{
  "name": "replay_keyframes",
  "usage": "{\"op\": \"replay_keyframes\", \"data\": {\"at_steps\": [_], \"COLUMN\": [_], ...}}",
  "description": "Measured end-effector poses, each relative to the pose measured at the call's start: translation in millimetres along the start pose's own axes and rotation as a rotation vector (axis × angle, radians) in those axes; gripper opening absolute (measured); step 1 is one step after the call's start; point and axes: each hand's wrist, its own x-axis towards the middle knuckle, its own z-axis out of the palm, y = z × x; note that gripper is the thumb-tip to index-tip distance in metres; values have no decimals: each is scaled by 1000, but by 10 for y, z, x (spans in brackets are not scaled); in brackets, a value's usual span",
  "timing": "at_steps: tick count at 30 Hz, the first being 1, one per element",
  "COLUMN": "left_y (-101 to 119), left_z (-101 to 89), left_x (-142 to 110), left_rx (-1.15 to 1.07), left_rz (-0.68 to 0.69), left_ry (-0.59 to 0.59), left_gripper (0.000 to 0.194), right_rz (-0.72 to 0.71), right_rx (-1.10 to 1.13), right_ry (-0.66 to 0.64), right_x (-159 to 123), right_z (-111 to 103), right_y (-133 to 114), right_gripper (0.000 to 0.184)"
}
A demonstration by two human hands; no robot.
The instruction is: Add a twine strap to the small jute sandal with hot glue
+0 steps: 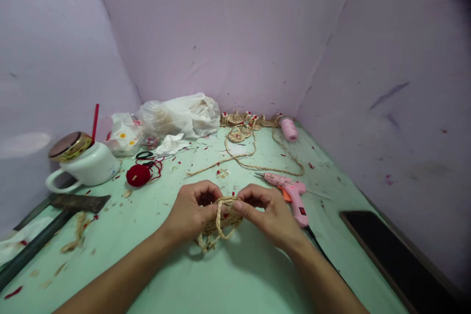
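Note:
Both of my hands meet over the middle of the pale green table (235, 279). My left hand (191, 213) is closed round a small coiled piece of jute rope (221, 221). My right hand (268, 213) pinches the same coil from the right, thumb and fingers pressed on its top loop. Loose rope ends hang below the coil onto the table.
A pink glue gun (290, 191) lies just right of my right hand, its cord running toward me. A long jute cord (253, 159), more jute coils, a pink thread spool (289, 129), a plastic bag (180, 115), a red yarn ball (138, 175), scissors, a white mug (86, 162), a hammer (51, 225) and a dark slab (390, 255) lie around.

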Motion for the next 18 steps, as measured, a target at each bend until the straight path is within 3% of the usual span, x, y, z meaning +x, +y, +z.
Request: {"op": "replay_keyframes", "data": {"at_steps": [5,8,12,18], "left_y": [114,125,33,-119], "left_z": [12,8,-46,-181], "left_x": [-58,-72,-24,87], "left_rx": [108,127,-27,-333], "left_rz": [-21,-7,-42,-51], "left_ry": [-66,-98,-137,-71], "left_gripper": [11,10,17,29], "right_rz": [223,304,291,201], "right_rx": [345,420,446,300], "right_ry": [-138,-221,-309,-247], "right_x": [15,19,24,31], "right_z": [-50,-80,-106,-131], "right_y": [55,78,72,58], "right_gripper": [16,20,25,22]}}
